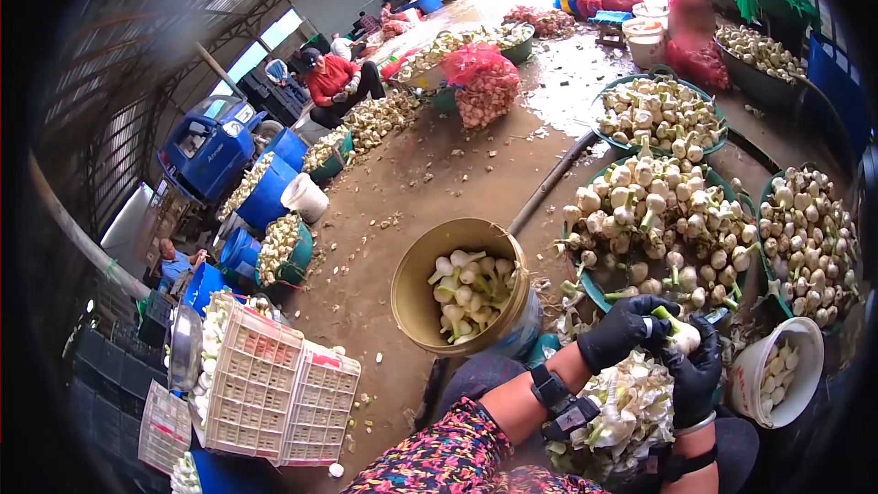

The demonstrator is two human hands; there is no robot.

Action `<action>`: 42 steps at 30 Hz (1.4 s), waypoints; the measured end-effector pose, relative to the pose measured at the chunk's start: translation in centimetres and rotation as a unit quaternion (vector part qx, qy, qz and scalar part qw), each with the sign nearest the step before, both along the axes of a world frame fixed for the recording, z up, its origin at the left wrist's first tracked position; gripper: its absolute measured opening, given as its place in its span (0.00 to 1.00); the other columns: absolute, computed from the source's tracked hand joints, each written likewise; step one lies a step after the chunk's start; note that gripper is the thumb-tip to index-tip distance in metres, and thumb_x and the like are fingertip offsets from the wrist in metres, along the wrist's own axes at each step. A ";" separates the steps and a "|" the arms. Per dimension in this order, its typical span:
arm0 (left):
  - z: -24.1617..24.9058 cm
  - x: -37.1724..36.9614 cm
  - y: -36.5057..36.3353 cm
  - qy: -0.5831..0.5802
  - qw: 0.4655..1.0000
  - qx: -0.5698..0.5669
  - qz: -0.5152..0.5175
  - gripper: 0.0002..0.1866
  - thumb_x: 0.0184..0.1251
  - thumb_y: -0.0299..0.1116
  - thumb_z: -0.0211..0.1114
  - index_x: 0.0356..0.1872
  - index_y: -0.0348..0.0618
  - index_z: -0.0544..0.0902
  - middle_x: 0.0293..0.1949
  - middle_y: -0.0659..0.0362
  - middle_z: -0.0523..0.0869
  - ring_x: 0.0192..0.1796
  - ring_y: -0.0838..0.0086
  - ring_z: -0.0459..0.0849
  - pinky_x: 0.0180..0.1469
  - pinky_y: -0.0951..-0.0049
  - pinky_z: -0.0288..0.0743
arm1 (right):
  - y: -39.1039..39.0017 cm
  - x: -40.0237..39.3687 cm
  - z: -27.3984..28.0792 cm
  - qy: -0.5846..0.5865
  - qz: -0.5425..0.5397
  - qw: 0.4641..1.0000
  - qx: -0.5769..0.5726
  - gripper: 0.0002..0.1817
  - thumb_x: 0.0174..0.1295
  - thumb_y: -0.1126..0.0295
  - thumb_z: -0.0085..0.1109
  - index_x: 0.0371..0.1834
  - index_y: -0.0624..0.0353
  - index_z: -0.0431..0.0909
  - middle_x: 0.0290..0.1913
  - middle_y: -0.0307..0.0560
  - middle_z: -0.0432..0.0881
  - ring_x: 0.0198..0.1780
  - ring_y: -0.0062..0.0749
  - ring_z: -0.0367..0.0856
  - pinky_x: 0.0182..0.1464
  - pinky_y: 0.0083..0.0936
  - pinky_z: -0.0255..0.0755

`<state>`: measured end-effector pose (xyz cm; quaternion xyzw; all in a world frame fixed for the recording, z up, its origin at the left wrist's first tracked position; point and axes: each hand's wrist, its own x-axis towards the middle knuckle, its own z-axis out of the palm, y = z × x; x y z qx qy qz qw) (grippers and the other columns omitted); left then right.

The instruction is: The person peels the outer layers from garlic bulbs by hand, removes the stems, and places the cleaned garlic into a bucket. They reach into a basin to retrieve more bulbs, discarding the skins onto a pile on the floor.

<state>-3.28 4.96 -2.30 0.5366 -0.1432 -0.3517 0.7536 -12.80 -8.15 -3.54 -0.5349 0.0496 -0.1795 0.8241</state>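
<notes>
The left hand (624,333), fingers curled, pinches the green stem end of a garlic bulb (682,337); the right hand (697,373), fingers bent, grips its other side, beside heaped pale peelings (631,407).

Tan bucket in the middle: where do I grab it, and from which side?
By the rim of the tan bucket, fingers hooked over the edge from above. The wide mouth faces up, and the garlic bulbs inside sit below the rim. I'd favor the left edge, beside open floor; add an opposite grip if it feels heavy.
</notes>
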 end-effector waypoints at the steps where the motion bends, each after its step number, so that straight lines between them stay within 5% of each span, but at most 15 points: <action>1: -0.2 -0.1 0.1 0.031 0.999 -0.020 -0.006 0.16 0.59 0.28 0.61 0.49 0.36 0.76 0.37 0.61 0.81 0.36 0.80 0.79 0.39 0.78 0.75 | -0.2 -0.1 0.4 0.010 0.013 1.000 -0.003 0.26 0.53 0.75 0.63 0.56 0.64 0.66 0.49 0.45 0.75 0.48 0.29 0.74 0.54 0.27 0.69; 8: 1.2 -0.6 0.8 0.092 0.995 0.001 -0.041 0.17 0.60 0.31 0.62 0.48 0.35 0.75 0.35 0.59 0.81 0.30 0.77 0.80 0.35 0.79 0.76 | -0.7 -0.1 -0.4 0.036 0.036 0.998 0.046 0.33 0.45 0.79 0.66 0.58 0.64 0.65 0.52 0.50 0.74 0.51 0.33 0.75 0.54 0.29 0.71; 13: 0.5 -0.7 0.9 0.026 0.999 0.028 -0.025 0.15 0.56 0.27 0.61 0.46 0.35 0.77 0.33 0.61 0.81 0.31 0.81 0.79 0.33 0.80 0.74 | -0.6 -0.1 -1.3 0.008 0.050 0.997 0.055 0.36 0.42 0.82 0.66 0.59 0.63 0.64 0.53 0.48 0.72 0.53 0.33 0.73 0.55 0.29 0.70; 20: -0.4 -0.3 1.3 -0.060 0.996 0.052 -0.032 0.13 0.53 0.25 0.59 0.42 0.37 0.80 0.32 0.61 0.82 0.32 0.82 0.78 0.34 0.80 0.72 | -0.5 -0.2 0.6 0.046 0.034 0.998 0.014 0.29 0.51 0.75 0.61 0.58 0.63 0.65 0.50 0.47 0.74 0.50 0.30 0.74 0.53 0.27 0.70; 23: -0.8 -0.3 1.3 -0.092 0.994 0.061 -0.006 0.12 0.52 0.23 0.60 0.40 0.37 0.81 0.32 0.61 0.82 0.33 0.81 0.78 0.36 0.78 0.73 | -0.7 -0.4 2.1 0.105 0.108 0.979 0.135 0.21 0.59 0.64 0.54 0.53 0.64 0.68 0.41 0.46 0.77 0.39 0.31 0.78 0.42 0.26 0.75; 25: -1.6 0.0 1.4 -0.274 0.952 0.133 -0.045 0.13 0.51 0.22 0.60 0.40 0.36 0.81 0.32 0.61 0.83 0.35 0.80 0.79 0.39 0.75 0.74 | -2.1 -0.5 1.1 0.188 0.188 0.932 0.247 0.23 0.60 0.55 0.50 0.49 0.64 0.70 0.34 0.46 0.77 0.30 0.32 0.77 0.31 0.24 0.73; 29: -1.0 -0.8 1.4 -0.212 0.969 0.092 -0.084 0.13 0.54 0.23 0.62 0.42 0.35 0.81 0.35 0.61 0.84 0.37 0.80 0.78 0.42 0.75 0.74 | -2.9 -0.9 1.4 0.222 0.277 0.880 0.315 0.25 0.59 0.51 0.49 0.46 0.65 0.71 0.33 0.46 0.78 0.27 0.33 0.75 0.24 0.24 0.69; 33: -0.3 -1.3 0.7 -0.084 0.992 0.070 -0.057 0.14 0.57 0.26 0.63 0.46 0.35 0.79 0.39 0.61 0.83 0.42 0.80 0.78 0.48 0.77 0.72 | -2.1 -0.9 0.6 0.196 0.115 0.936 0.268 0.23 0.60 0.52 0.49 0.48 0.61 0.72 0.36 0.45 0.78 0.30 0.31 0.78 0.27 0.24 0.73; 37: 0.4 -1.5 0.4 -0.067 0.996 0.052 -0.022 0.14 0.57 0.25 0.63 0.45 0.36 0.79 0.40 0.61 0.83 0.44 0.81 0.77 0.50 0.77 0.71 | -1.5 -0.7 1.9 0.146 0.121 0.973 0.131 0.22 0.62 0.53 0.47 0.48 0.60 0.71 0.39 0.44 0.78 0.33 0.28 0.78 0.31 0.22 0.76; 41: -1.7 -0.7 1.1 -0.114 0.990 0.076 -0.047 0.14 0.56 0.23 0.62 0.45 0.36 0.79 0.41 0.61 0.83 0.44 0.81 0.77 0.50 0.76 0.71 | -1.5 -0.7 1.8 0.159 0.110 0.974 0.115 0.21 0.63 0.54 0.46 0.48 0.60 0.71 0.38 0.44 0.78 0.33 0.28 0.78 0.30 0.21 0.76; 42: -1.9 -0.5 1.3 -0.131 0.986 0.076 -0.066 0.14 0.56 0.22 0.62 0.45 0.36 0.80 0.41 0.61 0.83 0.45 0.81 0.77 0.50 0.76 0.72 | -2.1 -1.1 0.9 0.128 0.131 0.983 -0.030 0.20 0.63 0.55 0.45 0.48 0.60 0.71 0.38 0.45 0.78 0.33 0.28 0.79 0.30 0.22 0.76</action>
